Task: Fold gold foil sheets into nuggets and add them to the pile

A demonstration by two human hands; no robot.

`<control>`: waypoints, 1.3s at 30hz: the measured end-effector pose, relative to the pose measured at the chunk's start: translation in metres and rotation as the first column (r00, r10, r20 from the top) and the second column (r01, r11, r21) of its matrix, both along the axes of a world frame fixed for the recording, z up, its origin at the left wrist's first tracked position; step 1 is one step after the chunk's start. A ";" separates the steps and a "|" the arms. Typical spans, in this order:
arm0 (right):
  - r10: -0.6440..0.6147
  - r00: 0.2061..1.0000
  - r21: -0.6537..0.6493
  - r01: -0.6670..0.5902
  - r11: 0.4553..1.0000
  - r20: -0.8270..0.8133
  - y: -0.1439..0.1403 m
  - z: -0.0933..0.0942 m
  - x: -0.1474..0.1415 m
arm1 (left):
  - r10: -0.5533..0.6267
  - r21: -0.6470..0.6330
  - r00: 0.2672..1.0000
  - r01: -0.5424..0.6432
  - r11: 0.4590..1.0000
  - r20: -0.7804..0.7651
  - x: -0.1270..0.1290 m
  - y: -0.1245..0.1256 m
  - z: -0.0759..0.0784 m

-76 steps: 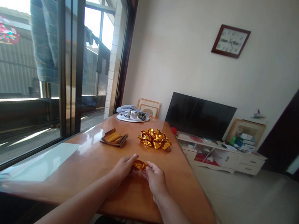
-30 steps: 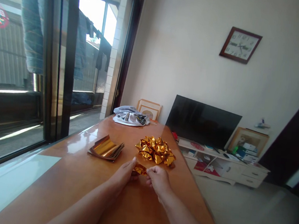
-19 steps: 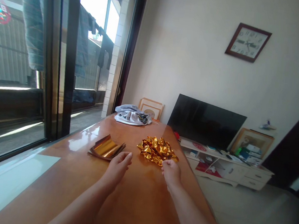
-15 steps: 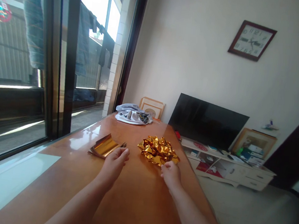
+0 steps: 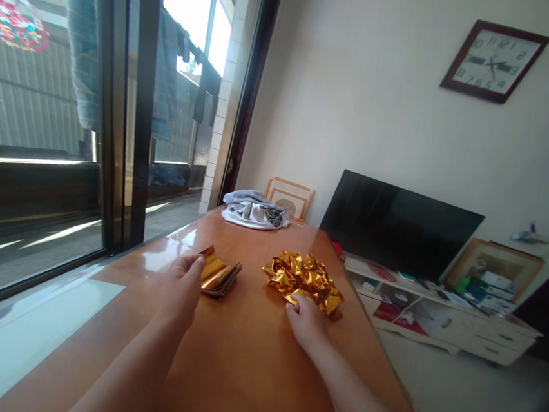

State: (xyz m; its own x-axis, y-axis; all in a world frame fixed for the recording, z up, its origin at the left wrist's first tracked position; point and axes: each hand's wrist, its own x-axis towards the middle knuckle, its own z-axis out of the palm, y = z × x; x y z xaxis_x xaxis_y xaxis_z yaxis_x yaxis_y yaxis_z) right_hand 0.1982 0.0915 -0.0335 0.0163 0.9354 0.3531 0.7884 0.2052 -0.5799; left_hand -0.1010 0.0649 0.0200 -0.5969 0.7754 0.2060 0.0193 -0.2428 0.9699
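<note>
A stack of gold foil sheets (image 5: 221, 278) with a curled top lies on the brown table. My left hand (image 5: 179, 284) is in front of the stack's left part, thumb and forefinger pinched close to the curled foil. Whether a sheet is between those fingertips is hidden. To the right sits a heap of folded, crinkled gold foil pieces (image 5: 304, 273). My right hand (image 5: 309, 326) is at the heap's near edge, its thumb and fingers closed on a gold foil piece there.
The glossy table (image 5: 239, 371) has a pale panel (image 5: 58, 334) along its left side. Grey cloth (image 5: 254, 210) lies at the far end. Sliding glass doors (image 5: 138, 109) stand left. To the right are a television (image 5: 399, 224) and a low white cabinet (image 5: 466, 334).
My left hand has moved left across the foil stack, uncovering its right edge. My right hand stays at the heap, slightly farther over its near edge. The view has shifted a little.
</note>
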 end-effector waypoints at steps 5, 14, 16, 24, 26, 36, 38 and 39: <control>0.008 1.000 0.005 -0.008 1.000 -0.028 0.015 0.002 0.003 | 0.028 -0.067 0.979 -0.042 0.997 -0.201 0.002 -0.001 -0.003; 0.133 0.985 -0.032 -0.137 0.990 -0.107 -0.019 0.003 -0.003 | -0.131 -0.116 0.900 0.091 0.989 -0.415 0.003 0.011 -0.024; 0.187 0.966 -0.095 -0.206 0.974 -0.181 -0.037 0.006 -0.002 | -0.161 -0.125 0.883 0.117 0.985 -0.440 0.002 0.011 -0.026; 0.274 0.901 -0.244 -0.364 0.899 -0.337 -0.105 0.024 0.003 | -0.145 -0.162 0.877 0.078 0.984 -0.458 0.004 0.011 -0.034; 0.288 0.899 -0.236 -0.374 0.897 -0.330 -0.110 0.026 0.003 | -0.121 -0.168 0.887 0.050 0.985 -0.445 0.004 0.010 -0.034; 0.313 0.904 -0.228 -0.383 0.895 -0.290 -0.107 0.025 0.013 | -0.047 -0.172 0.963 0.000 0.985 -0.267 0.003 0.007 -0.033; 0.317 0.905 -0.227 -0.385 0.895 -0.283 -0.108 0.026 0.014 | -0.056 -0.160 0.974 0.020 0.987 -0.221 0.003 0.008 -0.033; 0.321 0.904 -0.226 -0.388 0.894 -0.284 -0.108 0.027 0.015 | -0.055 -0.155 0.978 0.024 0.988 -0.200 0.003 0.008 -0.032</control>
